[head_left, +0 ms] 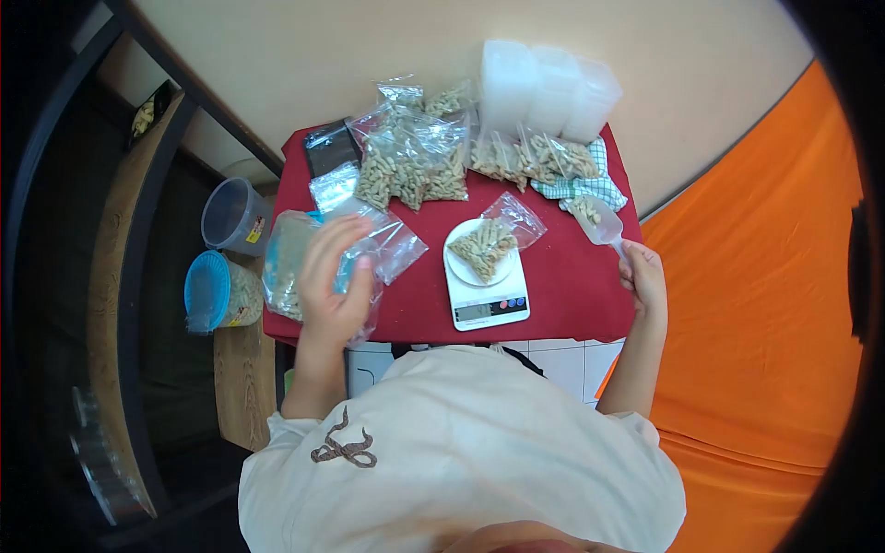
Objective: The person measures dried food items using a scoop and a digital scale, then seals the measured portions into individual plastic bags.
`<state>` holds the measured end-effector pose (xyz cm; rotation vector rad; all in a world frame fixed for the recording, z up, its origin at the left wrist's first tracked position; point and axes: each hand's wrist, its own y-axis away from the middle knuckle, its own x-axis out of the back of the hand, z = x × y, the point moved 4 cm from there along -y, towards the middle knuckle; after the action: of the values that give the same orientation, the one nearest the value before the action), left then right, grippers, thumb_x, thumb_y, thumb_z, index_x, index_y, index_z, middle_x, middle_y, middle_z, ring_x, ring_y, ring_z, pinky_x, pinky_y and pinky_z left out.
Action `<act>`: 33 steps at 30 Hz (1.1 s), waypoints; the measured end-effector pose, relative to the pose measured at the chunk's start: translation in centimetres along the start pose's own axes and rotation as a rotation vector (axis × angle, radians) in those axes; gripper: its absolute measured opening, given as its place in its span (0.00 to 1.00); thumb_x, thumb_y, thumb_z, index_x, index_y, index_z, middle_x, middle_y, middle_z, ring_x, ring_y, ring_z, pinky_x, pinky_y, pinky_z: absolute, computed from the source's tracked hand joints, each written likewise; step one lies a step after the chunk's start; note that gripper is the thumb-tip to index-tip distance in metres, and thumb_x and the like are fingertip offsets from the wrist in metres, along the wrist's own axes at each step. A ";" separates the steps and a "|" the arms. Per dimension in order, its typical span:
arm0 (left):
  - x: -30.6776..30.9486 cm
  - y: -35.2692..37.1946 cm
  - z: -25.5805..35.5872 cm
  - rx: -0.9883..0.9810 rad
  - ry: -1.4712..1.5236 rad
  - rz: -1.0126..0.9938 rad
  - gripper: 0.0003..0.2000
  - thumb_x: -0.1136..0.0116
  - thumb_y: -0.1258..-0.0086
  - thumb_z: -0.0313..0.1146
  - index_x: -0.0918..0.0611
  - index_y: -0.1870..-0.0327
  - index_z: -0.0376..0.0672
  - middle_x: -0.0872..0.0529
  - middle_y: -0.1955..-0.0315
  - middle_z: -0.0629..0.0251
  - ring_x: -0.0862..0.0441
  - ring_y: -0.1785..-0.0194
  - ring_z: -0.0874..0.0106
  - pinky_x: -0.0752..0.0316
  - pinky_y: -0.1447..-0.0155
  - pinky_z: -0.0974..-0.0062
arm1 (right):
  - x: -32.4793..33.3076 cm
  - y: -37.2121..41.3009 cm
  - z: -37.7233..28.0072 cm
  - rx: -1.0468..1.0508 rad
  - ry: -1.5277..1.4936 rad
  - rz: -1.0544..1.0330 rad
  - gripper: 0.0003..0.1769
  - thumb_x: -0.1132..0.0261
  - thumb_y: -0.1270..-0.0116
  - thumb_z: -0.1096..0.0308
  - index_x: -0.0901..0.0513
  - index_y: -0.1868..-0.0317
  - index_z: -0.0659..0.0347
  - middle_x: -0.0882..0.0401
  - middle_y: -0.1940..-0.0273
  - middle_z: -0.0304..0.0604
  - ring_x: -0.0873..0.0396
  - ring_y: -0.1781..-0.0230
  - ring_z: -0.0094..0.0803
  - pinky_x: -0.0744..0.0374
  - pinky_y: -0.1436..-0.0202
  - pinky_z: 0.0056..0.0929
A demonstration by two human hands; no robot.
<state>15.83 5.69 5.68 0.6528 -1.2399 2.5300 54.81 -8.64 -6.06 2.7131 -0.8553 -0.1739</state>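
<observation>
A translucent plastic scoop (605, 232) with a few pale snack pieces in its bowl is held by its handle in my right hand (644, 280), at the table's right side. My left hand (337, 281) is open, fingers stretched out and thumb apart, over a large clear bag (285, 267) of snack pieces and some loose clear plastic (398, 241). Between my hands stands a white kitchen scale (489, 309). On its round plate lies a small clear bag (482, 249) part filled with pale snack pieces, its mouth spread toward the upper right.
Several filled bags (410, 161) are heaped at the back of the red-covered table (562, 295), near stacked translucent containers (535, 88). A checked cloth (604, 175) lies at the back right. Left of the table stand a clear tub (236, 217) and a blue-lidded jar (210, 290).
</observation>
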 end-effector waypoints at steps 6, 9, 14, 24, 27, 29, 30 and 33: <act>-12.6 -0.3 1.0 0.165 0.104 -0.310 0.23 0.40 0.42 0.32 0.27 0.45 0.37 0.24 0.48 0.52 0.28 0.42 0.57 0.34 0.39 0.65 | 3.0 0.0 0.6 -0.026 0.028 -0.026 0.13 0.47 0.30 0.63 0.19 0.62 0.63 0.37 0.85 0.28 0.45 0.88 0.12 0.48 0.87 0.12; -18.6 0.0 -1.0 0.202 -0.092 -0.395 0.35 0.37 0.45 0.44 0.34 0.39 0.33 0.28 0.44 0.47 0.31 0.39 0.54 0.37 0.36 0.64 | 4.3 0.5 0.8 -0.012 -0.010 0.000 0.14 0.46 0.31 0.63 0.19 0.61 0.64 0.37 0.85 0.28 0.45 0.88 0.11 0.48 0.87 0.12; -24.6 -1.2 -2.4 0.401 -0.398 -0.676 0.61 0.32 0.66 0.66 0.41 0.38 0.20 0.31 0.44 0.36 0.31 0.39 0.51 0.36 0.36 0.62 | 5.1 1.9 1.9 -0.018 -0.083 -0.046 0.13 0.45 0.32 0.63 0.19 0.64 0.63 0.35 0.85 0.28 0.44 0.87 0.11 0.49 0.87 0.12; -23.4 0.0 -3.6 0.333 -0.229 -0.467 0.45 0.28 0.59 0.51 0.31 0.41 0.31 0.25 0.50 0.49 0.25 0.46 0.57 0.30 0.42 0.65 | 3.0 3.2 1.1 0.006 -0.025 -0.151 0.12 0.42 0.34 0.64 0.18 0.66 0.64 0.31 0.84 0.30 0.39 0.86 0.14 0.44 0.84 0.15; -21.7 1.0 -3.0 0.220 -0.097 -0.380 0.43 0.27 0.59 0.48 0.31 0.40 0.33 0.25 0.49 0.51 0.26 0.46 0.58 0.30 0.42 0.66 | 0.4 2.9 -1.1 0.073 0.075 -0.264 0.13 0.42 0.34 0.64 0.18 0.68 0.65 0.31 0.84 0.31 0.38 0.85 0.14 0.43 0.83 0.16; -20.5 1.8 -2.7 0.102 -0.062 -0.284 0.42 0.25 0.60 0.42 0.30 0.41 0.35 0.24 0.51 0.53 0.24 0.49 0.61 0.28 0.44 0.68 | -1.8 2.6 -3.1 0.112 0.100 -0.303 0.14 0.42 0.35 0.65 0.19 0.73 0.66 0.31 0.84 0.31 0.38 0.84 0.15 0.41 0.82 0.17; -20.0 2.2 -2.7 0.052 -0.076 -0.239 0.43 0.24 0.62 0.41 0.31 0.39 0.36 0.24 0.52 0.54 0.25 0.48 0.62 0.29 0.43 0.68 | -3.0 2.0 -3.6 0.161 0.225 -0.353 0.13 0.40 0.37 0.65 0.19 0.74 0.67 0.29 0.84 0.34 0.34 0.84 0.18 0.37 0.81 0.20; -18.6 2.7 -2.3 0.054 0.007 -0.238 0.43 0.25 0.62 0.40 0.31 0.39 0.37 0.25 0.51 0.54 0.25 0.48 0.62 0.29 0.43 0.68 | -7.1 1.9 -5.8 0.408 0.546 -0.401 0.13 0.39 0.40 0.65 0.18 0.74 0.66 0.26 0.83 0.41 0.27 0.82 0.26 0.30 0.77 0.27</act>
<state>30.22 5.37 -6.56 0.7547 -1.0272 2.3735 49.19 -4.63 0.25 3.0274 -0.1969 0.7015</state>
